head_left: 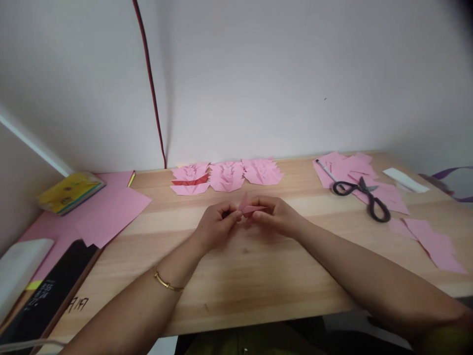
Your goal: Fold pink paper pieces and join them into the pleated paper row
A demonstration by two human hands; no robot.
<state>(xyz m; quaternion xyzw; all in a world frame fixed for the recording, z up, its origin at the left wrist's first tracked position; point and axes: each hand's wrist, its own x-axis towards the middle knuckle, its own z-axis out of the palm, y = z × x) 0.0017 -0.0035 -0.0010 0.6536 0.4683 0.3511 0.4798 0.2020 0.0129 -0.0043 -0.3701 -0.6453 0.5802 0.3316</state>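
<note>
Between my two hands, over the middle of the wooden table (236, 276), is a small folded piece of pink paper (251, 209) with a point sticking up. My left hand (219, 223) pinches its left side between thumb and fingers. On the other side, my right hand (277, 216) is closed on the same paper, and its fingers cover part of the folds. Just beyond my hands, three groups of folded pink paper pieces (226, 178) lie in a row near the wall. A red strip (190, 181) rests across the left group.
Black-handled scissors (361, 190) lie on pink paper scraps (391, 197) at the right, beside a pen (325, 170) and a white strip (405, 180). More cut paper (430, 241) sits nearer. At the left are pink sheets (114, 212), a yellow packet (70, 192) and a black box (48, 291).
</note>
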